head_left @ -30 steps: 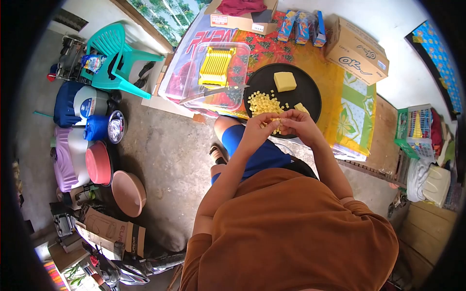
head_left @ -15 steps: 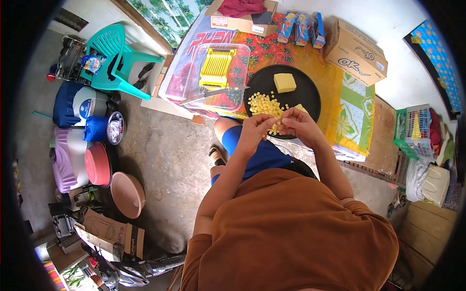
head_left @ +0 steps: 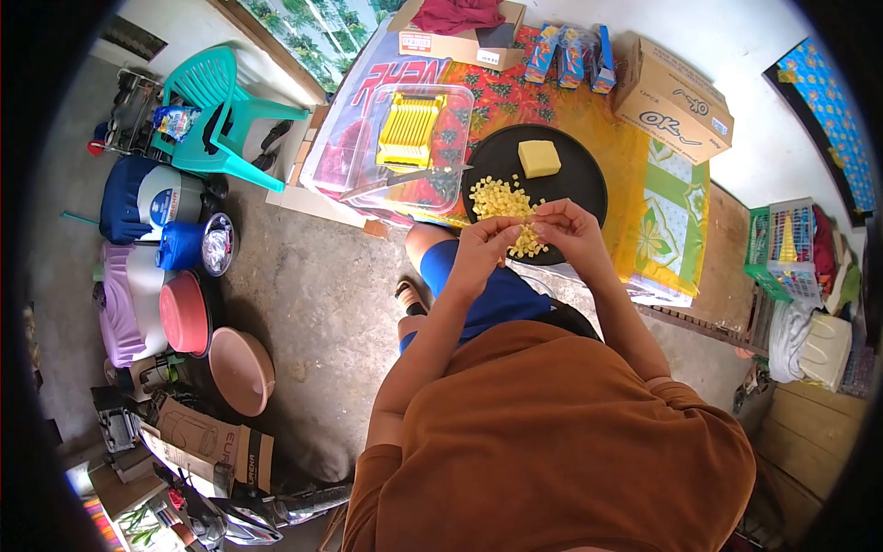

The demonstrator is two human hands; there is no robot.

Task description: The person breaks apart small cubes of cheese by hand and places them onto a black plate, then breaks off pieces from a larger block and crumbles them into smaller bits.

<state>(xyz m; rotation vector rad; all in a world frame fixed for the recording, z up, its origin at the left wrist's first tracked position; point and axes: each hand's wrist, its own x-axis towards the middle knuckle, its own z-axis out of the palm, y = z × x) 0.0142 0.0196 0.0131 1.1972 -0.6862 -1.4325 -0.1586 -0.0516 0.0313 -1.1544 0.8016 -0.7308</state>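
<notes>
My left hand (head_left: pixel 487 247) and my right hand (head_left: pixel 570 232) meet above the near edge of a round black tray (head_left: pixel 584 179). Thumbs and fingers of both are pinched together; whatever is between them is too small to make out. Small pale-yellow cubes, which look like cheese, form a pile (head_left: pixel 501 198) beneath and beyond the fingers. A larger cheese-like block (head_left: pixel 539 158) sits farther back on the tray. To the left, a clear plastic container (head_left: pixel 460 175) holds a yellow slicer (head_left: pixel 408 131) with parallel ribs. Across the container's near side lies a knife (head_left: pixel 386 184).
Behind the tray stand blue boxes (head_left: pixel 572 60) and a cardboard carton (head_left: pixel 673 99). Another open box (head_left: pixel 460 46) with dark red cloth is at the back. A green chair (head_left: pixel 216 120) and several basins, one pink (head_left: pixel 186 311), stand on the floor to the left.
My right hand has risen slightly and now covers a yellow piece that showed beside it on the tray. My left hand stays nearly in place.
</notes>
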